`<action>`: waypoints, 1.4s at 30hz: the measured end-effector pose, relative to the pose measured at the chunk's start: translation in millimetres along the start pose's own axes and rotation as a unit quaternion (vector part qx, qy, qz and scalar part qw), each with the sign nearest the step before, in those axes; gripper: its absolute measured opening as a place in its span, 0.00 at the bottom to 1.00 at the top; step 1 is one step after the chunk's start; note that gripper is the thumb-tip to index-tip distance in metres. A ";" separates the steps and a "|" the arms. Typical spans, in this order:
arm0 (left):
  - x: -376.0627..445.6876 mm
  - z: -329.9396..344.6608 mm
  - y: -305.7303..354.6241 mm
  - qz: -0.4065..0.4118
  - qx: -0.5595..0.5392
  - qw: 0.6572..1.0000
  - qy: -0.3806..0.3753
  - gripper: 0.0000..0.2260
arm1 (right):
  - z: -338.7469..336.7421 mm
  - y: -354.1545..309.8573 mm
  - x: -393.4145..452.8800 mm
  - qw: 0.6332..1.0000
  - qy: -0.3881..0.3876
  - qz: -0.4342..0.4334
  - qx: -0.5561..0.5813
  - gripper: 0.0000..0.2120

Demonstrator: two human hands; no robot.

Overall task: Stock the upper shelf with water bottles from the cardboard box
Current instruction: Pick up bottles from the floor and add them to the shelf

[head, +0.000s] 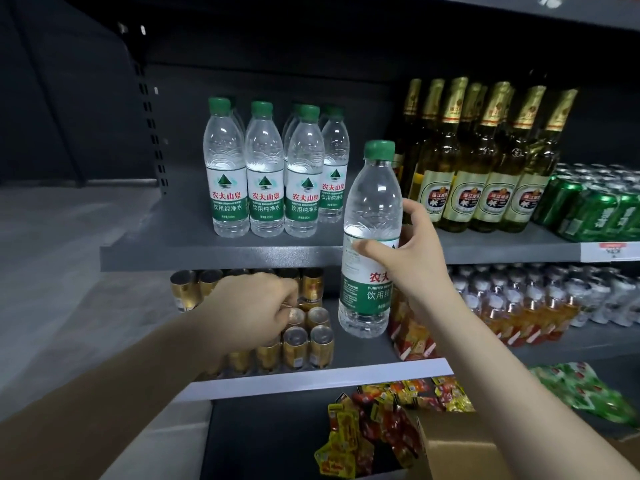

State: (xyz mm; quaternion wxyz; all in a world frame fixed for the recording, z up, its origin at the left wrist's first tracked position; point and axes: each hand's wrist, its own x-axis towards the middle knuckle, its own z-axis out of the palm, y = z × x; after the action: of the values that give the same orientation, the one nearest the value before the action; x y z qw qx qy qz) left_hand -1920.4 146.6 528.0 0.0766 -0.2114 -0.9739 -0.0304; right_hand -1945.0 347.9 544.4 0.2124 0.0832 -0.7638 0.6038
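A water bottle (370, 237) with a green cap is held upright in the air, in front of the upper shelf's (214, 258) front edge and right of the stocked bottles (273, 171). The right hand (403, 247) grips it at mid-height, thumb across the front above the label and fingers curled round its right side. The stocked bottles stand upright in a tight group on the left half of the upper shelf, three along the front and more behind. Between that group and the beer bottles (485, 161) at the right lies a bare stretch of shelf. Green cans (588, 209) lie at the shelf's far right end. The left hand (256, 303) is lower, with fingers curled, over the gold cans (304, 337) on the shelf below; whether it holds anything cannot be told. Small orange drink bottles (519, 306) fill that shelf's right part. A cardboard box (460, 448) corner shows at the bottom right, beside snack packets (381, 427) on the lowest shelf.
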 end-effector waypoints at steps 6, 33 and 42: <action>34.9 -2.6 -15.3 0.003 -0.008 1.000 0.010 0.09 | 3.6 1.1 40.2 1.000 -0.004 -0.027 0.009 0.27; 133.0 0.1 -40.9 0.002 -0.021 0.998 0.059 0.09 | 27.1 44.6 165.2 0.996 -0.002 -0.075 0.050 0.29; 143.8 4.6 -50.8 0.034 -0.029 0.998 0.052 0.09 | 39.3 61.6 169.9 0.998 0.013 -0.061 0.033 0.31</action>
State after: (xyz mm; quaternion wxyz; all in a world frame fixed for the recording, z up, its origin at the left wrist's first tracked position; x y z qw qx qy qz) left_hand -2071.5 159.4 545.4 0.1218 -0.2450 -0.9595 -0.0669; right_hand -2129.7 348.0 554.9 0.2561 0.1289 -0.7343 0.6153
